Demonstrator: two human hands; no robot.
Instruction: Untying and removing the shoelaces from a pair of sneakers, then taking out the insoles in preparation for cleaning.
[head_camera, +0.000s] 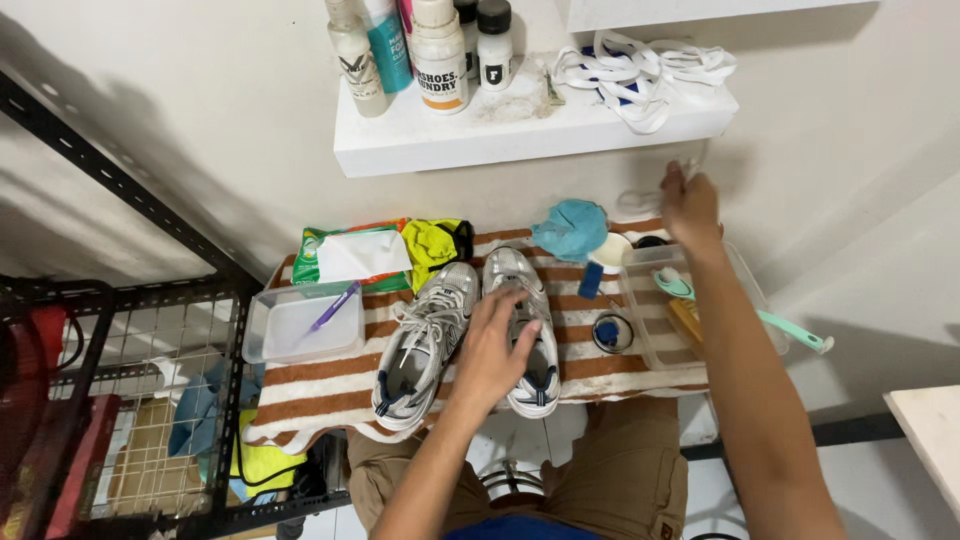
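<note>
Pair of silver sneakers (470, 335) side by side, toes pointing away, on a brown-and-white striped towel (320, 385) across the lap. Left hand (492, 350) resting flat, fingers spread and loose, over the right-hand sneaker. Right hand (688, 205) lifted toward the wall just under the white shelf (450, 140), fingers pinched on something small; cannot tell what. Clear tray (650, 300) with brushes below that arm. Empty-looking plastic tub (262, 340) at left, holding a purple toothbrush (334, 306).

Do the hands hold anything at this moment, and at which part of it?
The left hand rests flat on the right-hand sneaker, over its laces, without gripping. The right hand reaches toward the wall; whether it holds something cannot be told.
</note>
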